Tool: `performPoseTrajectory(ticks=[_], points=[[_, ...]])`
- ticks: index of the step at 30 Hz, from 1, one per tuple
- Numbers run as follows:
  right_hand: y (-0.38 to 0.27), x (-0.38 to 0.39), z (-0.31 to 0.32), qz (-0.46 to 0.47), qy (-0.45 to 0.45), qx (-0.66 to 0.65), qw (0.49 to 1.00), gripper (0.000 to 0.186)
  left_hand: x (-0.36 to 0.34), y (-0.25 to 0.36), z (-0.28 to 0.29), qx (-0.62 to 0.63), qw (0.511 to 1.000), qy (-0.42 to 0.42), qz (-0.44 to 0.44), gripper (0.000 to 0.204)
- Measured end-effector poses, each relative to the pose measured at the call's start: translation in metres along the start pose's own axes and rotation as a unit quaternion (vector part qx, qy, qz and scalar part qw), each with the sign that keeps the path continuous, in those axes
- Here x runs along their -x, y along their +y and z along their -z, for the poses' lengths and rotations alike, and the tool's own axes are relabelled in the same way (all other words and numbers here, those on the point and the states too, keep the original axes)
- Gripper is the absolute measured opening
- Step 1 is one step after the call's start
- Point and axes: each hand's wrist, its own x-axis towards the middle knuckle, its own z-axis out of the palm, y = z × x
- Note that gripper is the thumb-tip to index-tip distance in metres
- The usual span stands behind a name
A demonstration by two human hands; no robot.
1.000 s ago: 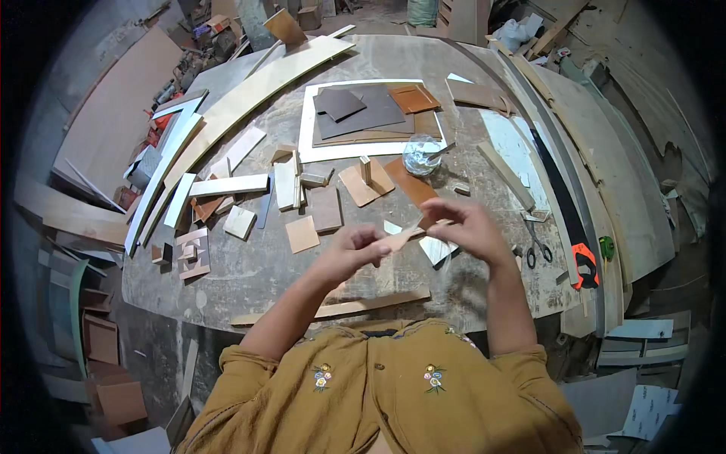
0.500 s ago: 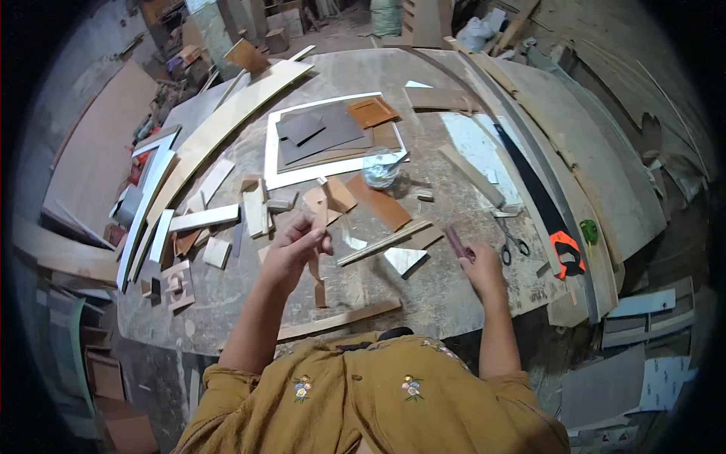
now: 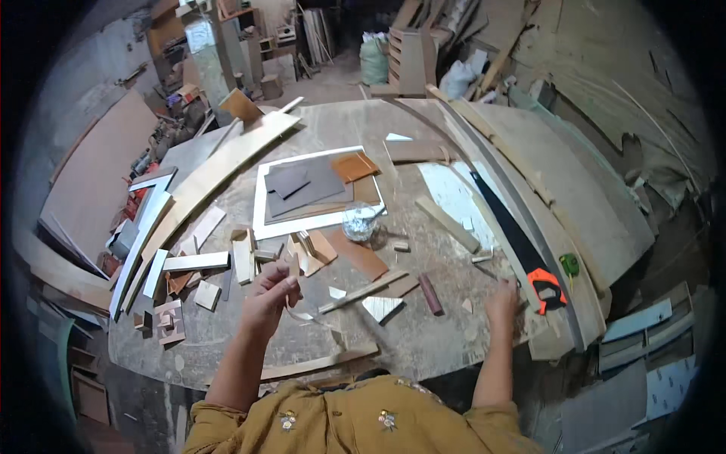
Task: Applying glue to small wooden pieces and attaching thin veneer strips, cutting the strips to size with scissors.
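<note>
My left hand (image 3: pixel 271 296) pinches a thin, curling tan strip (image 3: pixel 333 330) that dangles toward the tabletop (image 3: pixel 416 340). My right hand (image 3: pixel 500 301) has its fingers closed on the dark scissors (image 3: pixel 488 268) at the table's right. Between my hands lie a maroon block (image 3: pixel 430 294), a narrow wooden stick (image 3: pixel 361 292), a pale angled offcut (image 3: pixel 382 307) and small scraps. Small wooden blocks (image 3: pixel 243 253), square pieces and orange-brown panels (image 3: pixel 355 252) are scattered beyond my left hand.
A handsaw with an orange handle (image 3: pixel 545 287) and a green tape measure (image 3: pixel 569 264) lie on long boards at right. A white-edged stack of dark panels (image 3: pixel 310 189) and a glass bowl (image 3: pixel 359 223) sit farther back. Long planks (image 3: pixel 212 174) lie left; sacks (image 3: pixel 373 62) stand behind.
My hands moved apart, the left keeping the strip. My right hand took a maroon block, has left it on the table and moved right to the scissors. The view has tilted upward.
</note>
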Motion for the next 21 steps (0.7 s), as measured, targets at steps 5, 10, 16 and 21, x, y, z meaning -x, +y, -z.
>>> performPoseTrajectory(ticks=[5, 10, 16, 21], points=[[0.035, -0.014, -0.001, -0.021, -0.088, 0.096, 0.991, 0.036, -0.006, 0.005, -0.006, 0.032, 0.997, -0.063, 0.011, 0.018], [0.058, -0.012, -0.007, -0.003, 0.005, -0.028, 1.0, 0.029, -0.007, 0.005, -0.011, 0.018, 0.997, -0.07, 0.014, 0.017], [0.037, -0.008, 0.017, -0.085, -0.029, 0.048, 0.995, 0.038, -0.005, 0.013, -0.017, 0.008, 0.999, -0.051, 0.004, 0.024], [0.082, -0.012, -0.008, -0.033, -0.043, 0.067, 0.996, 0.021, -0.013, 0.013, -0.022, 0.003, 0.998, -0.057, -0.016, 0.026]])
